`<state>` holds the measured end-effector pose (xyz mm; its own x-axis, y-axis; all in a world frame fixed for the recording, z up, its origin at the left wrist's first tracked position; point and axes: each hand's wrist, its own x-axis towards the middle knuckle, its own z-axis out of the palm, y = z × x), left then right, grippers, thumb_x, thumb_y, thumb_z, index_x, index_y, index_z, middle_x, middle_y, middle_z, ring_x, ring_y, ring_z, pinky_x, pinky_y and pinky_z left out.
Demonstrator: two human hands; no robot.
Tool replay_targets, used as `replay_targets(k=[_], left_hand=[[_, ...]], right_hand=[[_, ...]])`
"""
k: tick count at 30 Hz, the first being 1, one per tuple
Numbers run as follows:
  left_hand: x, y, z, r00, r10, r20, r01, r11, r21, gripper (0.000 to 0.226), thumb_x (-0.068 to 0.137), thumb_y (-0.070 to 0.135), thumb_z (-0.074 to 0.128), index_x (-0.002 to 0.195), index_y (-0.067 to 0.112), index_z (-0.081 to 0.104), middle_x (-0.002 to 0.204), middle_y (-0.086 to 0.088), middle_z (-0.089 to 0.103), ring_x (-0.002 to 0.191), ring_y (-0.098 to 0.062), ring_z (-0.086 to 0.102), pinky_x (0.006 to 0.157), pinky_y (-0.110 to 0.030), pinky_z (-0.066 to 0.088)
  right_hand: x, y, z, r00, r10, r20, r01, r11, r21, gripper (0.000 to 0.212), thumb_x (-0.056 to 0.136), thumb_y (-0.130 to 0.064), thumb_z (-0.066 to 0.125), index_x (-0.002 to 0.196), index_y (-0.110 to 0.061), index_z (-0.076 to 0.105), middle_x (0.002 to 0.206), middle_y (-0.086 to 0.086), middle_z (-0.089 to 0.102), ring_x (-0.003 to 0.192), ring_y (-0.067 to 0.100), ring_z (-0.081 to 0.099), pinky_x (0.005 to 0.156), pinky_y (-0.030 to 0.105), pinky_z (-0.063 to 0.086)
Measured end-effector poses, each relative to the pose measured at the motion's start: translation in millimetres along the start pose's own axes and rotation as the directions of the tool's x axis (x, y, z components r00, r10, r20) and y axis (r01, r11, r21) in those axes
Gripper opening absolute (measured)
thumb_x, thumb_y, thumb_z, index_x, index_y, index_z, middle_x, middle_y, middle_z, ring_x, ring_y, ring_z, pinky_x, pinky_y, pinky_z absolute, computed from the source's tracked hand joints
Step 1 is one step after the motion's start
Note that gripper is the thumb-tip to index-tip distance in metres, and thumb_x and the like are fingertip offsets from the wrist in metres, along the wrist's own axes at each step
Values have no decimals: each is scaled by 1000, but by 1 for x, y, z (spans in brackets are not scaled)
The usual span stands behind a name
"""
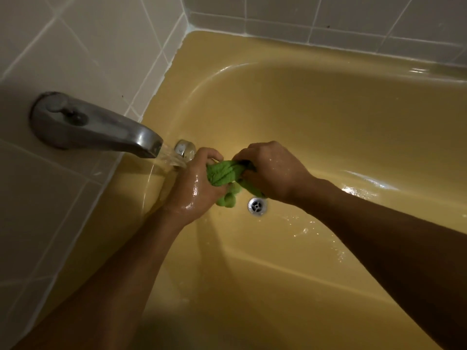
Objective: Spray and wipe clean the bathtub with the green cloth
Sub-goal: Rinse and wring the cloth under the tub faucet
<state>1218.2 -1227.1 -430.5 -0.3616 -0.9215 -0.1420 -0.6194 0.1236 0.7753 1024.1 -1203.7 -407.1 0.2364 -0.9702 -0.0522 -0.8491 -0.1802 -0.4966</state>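
Note:
Both my hands hold the green cloth (223,176), bunched and twisted between them, above the floor of the yellow bathtub (328,117). My left hand (195,188) is wet and grips the cloth's left end, close to the running water. My right hand (270,170) grips its right end, fingers curled round it. A tail of the cloth hangs down toward the drain (257,205). No spray bottle is in view.
A metal spout (96,125) on the tiled left wall (63,59) pours water (171,156) into the tub beside a chrome overflow plate (185,147). Grey tiles line the back wall (328,16). The tub floor is wet around the drain.

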Motion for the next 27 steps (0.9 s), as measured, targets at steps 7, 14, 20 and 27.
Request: replay_targets(k=[7, 14, 20, 27], left_hand=[[5, -17, 1, 997, -54, 50, 51, 996, 75, 26, 75, 22, 80, 93, 20, 61, 85, -10, 62, 73, -23, 61, 64, -45, 52], [0, -27, 2, 999, -36, -29, 29, 976, -217, 32, 82, 6, 85, 103, 21, 66, 90, -3, 72, 76, -3, 67, 68, -21, 56], [0, -29, -2, 998, -42, -47, 27, 959, -281, 43, 75, 25, 91, 108, 42, 71, 99, 14, 75, 93, -5, 71, 81, -29, 60], [4, -23, -3, 999, -26, -48, 15, 976, -218, 46, 82, 14, 86, 124, 22, 71, 104, 8, 74, 91, -1, 70, 77, -18, 57]], right_hand=[[-13, 1, -13, 972, -83, -218, 114, 985, 133, 27, 92, -9, 57, 110, -12, 77, 88, 4, 72, 73, 20, 64, 66, 38, 53], [-26, 17, -23, 947, 15, -322, 46, 982, 181, 32, 88, -13, 56, 112, -14, 77, 92, 3, 73, 80, 18, 67, 72, 38, 55], [-38, 32, -24, 933, 109, -342, -27, 971, 237, 28, 91, -3, 65, 111, -18, 78, 93, -2, 73, 83, 9, 64, 75, 26, 52], [-37, 42, -20, 891, 275, -361, -127, 915, 384, 28, 91, -6, 68, 109, -26, 78, 95, -13, 72, 90, 1, 66, 78, 15, 51]])
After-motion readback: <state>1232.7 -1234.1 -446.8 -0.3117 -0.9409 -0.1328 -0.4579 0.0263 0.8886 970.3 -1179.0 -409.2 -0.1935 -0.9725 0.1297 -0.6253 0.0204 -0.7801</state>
